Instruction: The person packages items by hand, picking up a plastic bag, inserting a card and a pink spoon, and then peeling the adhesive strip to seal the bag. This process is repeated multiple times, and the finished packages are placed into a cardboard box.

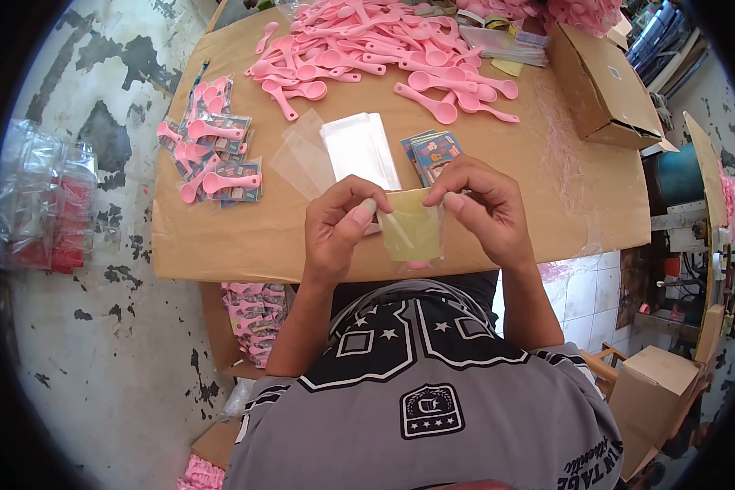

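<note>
Right at the bottom of the view, a grey and black shirt [416, 392] is seen. Just above it, a small clear bag [412, 237] is held up over the near edge of the counter [220, 245], which is covered in brown cardboard. The bag's upper left corner is pinched by the left hand [339, 229], its grip closed on the film between thumb and forefinger. The upper right corner is taken the same way by the right hand [480, 211], the grip closed on the film there too. A yellowish sheet is seen through the bag, and a bit of pink shows at its lower edge; what that pink bit is cannot be told.

Below the counter's edge on the left, an open carton [253, 314] filled with pink packed goods is glimpsed.

Just beyond the hands, a stack of clear bags [359, 147] is laid flat on the counter, with a loose clear sleeve [298, 155] beside it on the left. A stack of printed cards [433, 153] is set just behind the right hand.

Further left, a pile of packed spoons [212, 159], pink on printed backings, is spread near the counter's left edge.

At the far end, a big heap of loose pink spoons [367, 49] is piled up. To the far right, a cardboard box [600, 86] is placed at the counter's corner. Off to the left, on the floor, a bundle of plastic packets [45, 204] is seen.
</note>
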A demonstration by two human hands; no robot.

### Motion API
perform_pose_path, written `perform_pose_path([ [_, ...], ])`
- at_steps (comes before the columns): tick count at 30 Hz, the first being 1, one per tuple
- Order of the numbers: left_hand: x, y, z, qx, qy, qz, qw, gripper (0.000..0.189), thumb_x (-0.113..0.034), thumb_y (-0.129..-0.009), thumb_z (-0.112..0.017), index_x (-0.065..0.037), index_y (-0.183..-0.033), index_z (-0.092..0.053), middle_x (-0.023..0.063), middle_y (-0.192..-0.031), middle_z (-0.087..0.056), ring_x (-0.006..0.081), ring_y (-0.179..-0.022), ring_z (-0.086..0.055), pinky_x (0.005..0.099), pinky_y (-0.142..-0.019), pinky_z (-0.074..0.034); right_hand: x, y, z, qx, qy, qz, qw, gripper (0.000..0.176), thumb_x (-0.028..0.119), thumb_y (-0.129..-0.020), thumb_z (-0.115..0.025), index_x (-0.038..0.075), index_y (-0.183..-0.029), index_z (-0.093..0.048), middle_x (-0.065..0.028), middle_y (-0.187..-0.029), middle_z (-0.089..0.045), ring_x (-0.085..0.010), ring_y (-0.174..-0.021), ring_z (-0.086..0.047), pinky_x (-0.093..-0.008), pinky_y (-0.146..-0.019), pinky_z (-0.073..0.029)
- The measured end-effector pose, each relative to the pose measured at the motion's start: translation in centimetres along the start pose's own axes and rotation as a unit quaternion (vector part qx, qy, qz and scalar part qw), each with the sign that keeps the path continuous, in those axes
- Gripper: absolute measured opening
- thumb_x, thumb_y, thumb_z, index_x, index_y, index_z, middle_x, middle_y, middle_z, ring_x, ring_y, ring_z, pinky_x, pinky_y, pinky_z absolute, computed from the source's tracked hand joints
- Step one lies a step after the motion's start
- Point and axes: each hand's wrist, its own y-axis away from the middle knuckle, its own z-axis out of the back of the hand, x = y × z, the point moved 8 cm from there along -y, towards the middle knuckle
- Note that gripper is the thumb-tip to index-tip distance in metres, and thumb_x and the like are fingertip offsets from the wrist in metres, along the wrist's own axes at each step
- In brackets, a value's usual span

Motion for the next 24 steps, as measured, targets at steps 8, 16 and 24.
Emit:
perform_pose_path([
  [8,0.4,1.1,0.0,0.036,-0.055,0.121,0.99,0.06,0.005,-0.094,-0.072,-0.005,-0.149,-0.051,0.0136,-0.112,-0.077,0.0111,-0.099,-0.073,0.0264,-0.084,-0.056,-0.1,0.0,-1.1,-0.044,0.011,-0.021,0.999,0.034,-0.005,-0.092,-0.075,0.004,-0.123,-0.065,0.0012,-0.098,-0.066,-0.0022,-0.082,-0.059,-0.0182,-0.065,-0.045],
  [16,-10.5,1.2,6.8,-0.089,-0.397,-0.261,0.875,0.036,0.014,-0.094,-0.062,0.002,-0.128,-0.07,0.0147,-0.123,-0.075,0.0232,-0.114,-0.072,0.0352,-0.102,-0.055,0.5,0.3,4.9,-0.2,0.108,0.034,0.973,0.023,0.003,-0.097,-0.073,0.002,-0.118,-0.067,0.0,-0.099,-0.066,-0.0046,-0.088,-0.059,-0.0209,-0.07,-0.046],
  [24,-8.6,2.5,13.4,-0.284,-0.519,-0.015,0.806,0.021,-0.017,-0.099,-0.069,0.001,-0.108,-0.071,0.0085,-0.097,-0.075,0.0172,-0.082,-0.066,0.0348,-0.073,-0.053,-2.3,0.7,6.3,-0.198,0.405,-0.093,0.888,0.03,0.024,-0.094,-0.078,0.0,-0.11,-0.068,-0.0075,-0.093,-0.066,-0.0157,-0.077,-0.058,-0.0314,-0.067,-0.047],
])
